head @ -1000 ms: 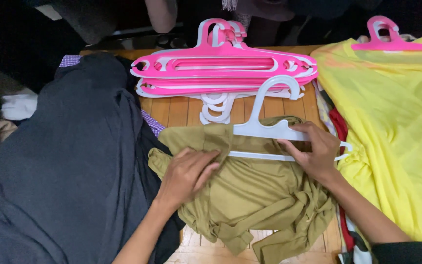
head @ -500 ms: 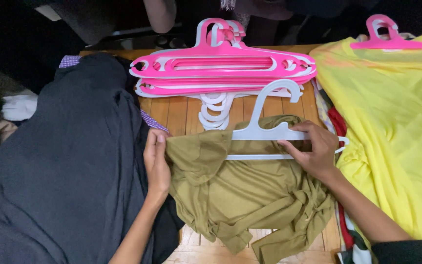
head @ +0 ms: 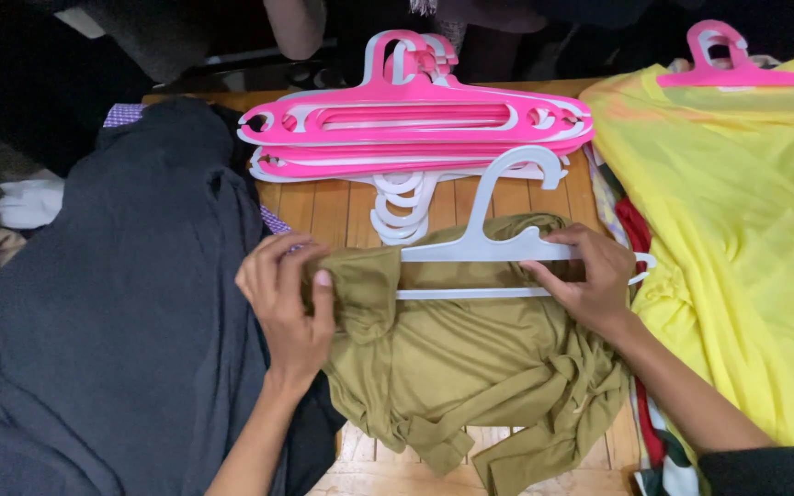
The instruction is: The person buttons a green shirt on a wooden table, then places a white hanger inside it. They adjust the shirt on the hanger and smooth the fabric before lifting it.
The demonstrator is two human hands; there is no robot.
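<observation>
The left hand (head: 289, 298) has its grip pinched on the left shoulder edge of an olive-green garment (head: 470, 367), thumb on top of the bunched cloth and fingers curled round behind it. The garment lies crumpled on the wooden counter (head: 323, 207), spreading from that grip toward the right hand and down toward the person, with twisted ties trailing at its lower edge. The right hand (head: 590, 276) rests flat on the right arm of a white hanger (head: 480, 243), its grip pressed down with fingers spread along the plastic and the cloth beneath, not closed round anything that can be seen. The hanger lies on top of the garment between the two hands; its hook curves up and away from the right grip, and its lower bar runs across the cloth just under the fingertips. Beyond both grips, farther up the counter, a stack of pink hangers (head: 415, 129) lies flat on several more white ones (head: 402, 207). Just left of the left grip, touching the wrist, a large dark grey garment (head: 112, 312) covers that side. Right of the right grip a yellow garment (head: 737, 211) is spread out, with a pink hanger (head: 737, 73) at its far edge.
</observation>
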